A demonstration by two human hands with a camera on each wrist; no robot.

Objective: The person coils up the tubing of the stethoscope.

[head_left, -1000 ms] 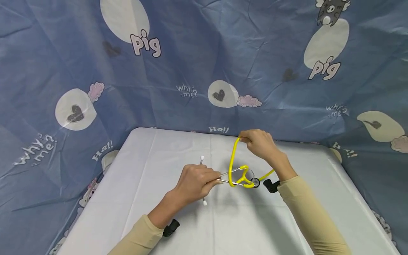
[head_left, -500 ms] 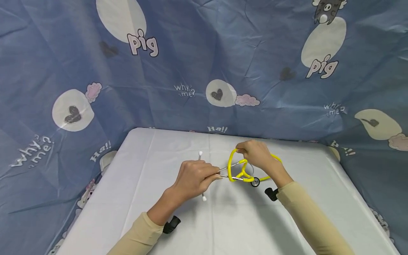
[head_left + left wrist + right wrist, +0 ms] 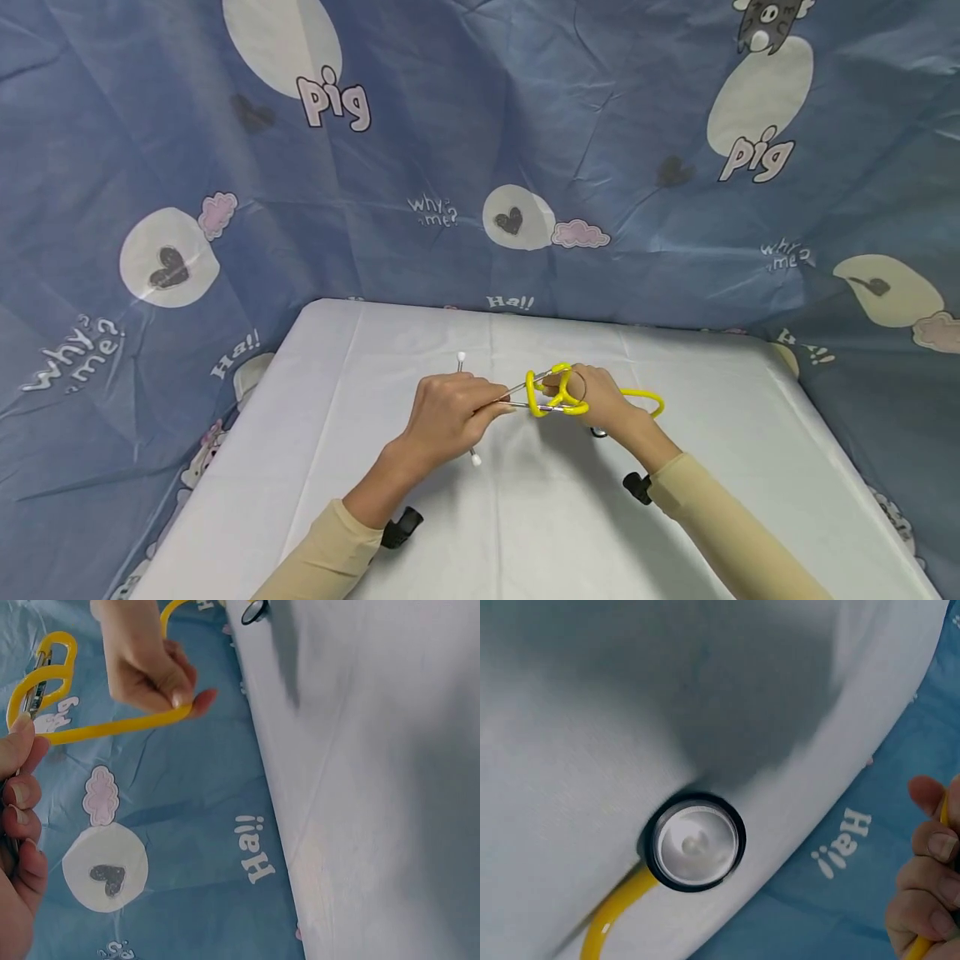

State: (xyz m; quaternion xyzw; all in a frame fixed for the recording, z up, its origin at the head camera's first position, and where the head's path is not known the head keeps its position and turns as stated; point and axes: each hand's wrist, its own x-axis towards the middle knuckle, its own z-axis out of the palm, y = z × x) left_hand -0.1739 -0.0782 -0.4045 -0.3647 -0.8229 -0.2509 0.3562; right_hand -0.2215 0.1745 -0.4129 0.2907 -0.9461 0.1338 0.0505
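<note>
A yellow stethoscope (image 3: 564, 390) hangs between my two hands above the white surface. My left hand (image 3: 450, 412) grips its metal ear tubes, and a white eartip (image 3: 461, 357) sticks out on the far side, another on the near side. A loop of yellow tubing (image 3: 112, 729) crosses round the metal tubes by the Y-joint. My right hand (image 3: 603, 396), partly behind the Y-joint in the head view, pinches that tubing between thumb and finger. The round chest piece (image 3: 696, 844) dangles below my right hand, its silver disc facing the right wrist camera.
A table with a white cover (image 3: 420, 542) lies under both hands. Behind it and at its sides hangs a blue printed cloth (image 3: 420, 275). A black wrist mount (image 3: 402, 527) sits on the left wrist, a similar one on the right.
My right hand has come down and towards me with the tubing, from above the Y-joint to behind it. The tubing loop has tightened round the metal tubes. My left hand keeps its grip.
</note>
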